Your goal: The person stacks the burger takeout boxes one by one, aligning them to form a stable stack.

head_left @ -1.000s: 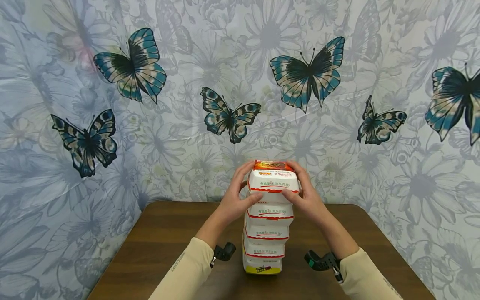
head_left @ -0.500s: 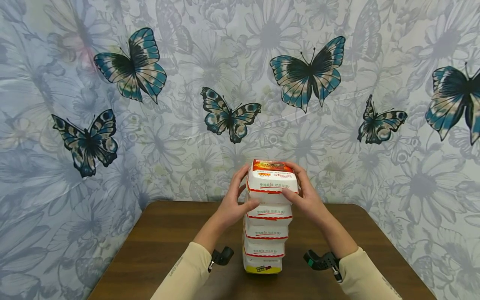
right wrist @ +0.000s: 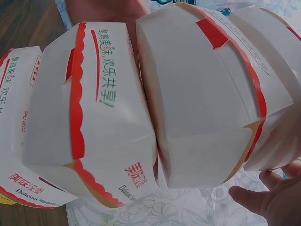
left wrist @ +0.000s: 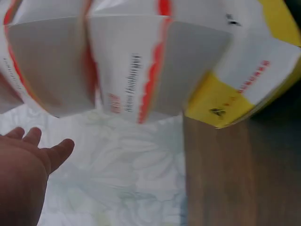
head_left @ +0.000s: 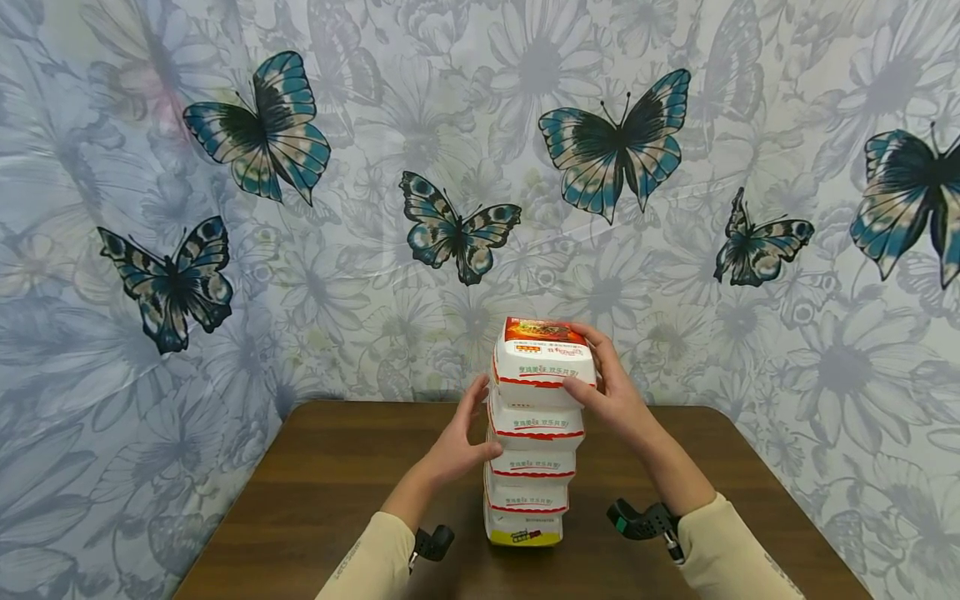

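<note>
Several white burger boxes with wavy red edging stand in a leaning tower; the top burger box (head_left: 546, 367) has a red picture lid, and the bottom box (head_left: 525, 535) shows a yellow band. My right hand (head_left: 615, 392) grips the top box at its right side, thumb on the front and fingers toward the back. Beside the left of the tower is my left hand (head_left: 453, 446), fingers extended upward and thumb by the middle boxes; whether it touches them I cannot tell. In the left wrist view, the left hand (left wrist: 26, 165) shows spread fingers below the boxes.
The tower stands on a brown wooden table (head_left: 330, 467). Behind the table hangs a pale floral backdrop (head_left: 360, 333) with teal butterflies. Each wrist wears a black camera mount, one of them the right mount (head_left: 641, 521).
My left hand has let go of the top box and moved down along the tower's left side. The top box has shifted slightly left; my right hand has stayed on it.
</note>
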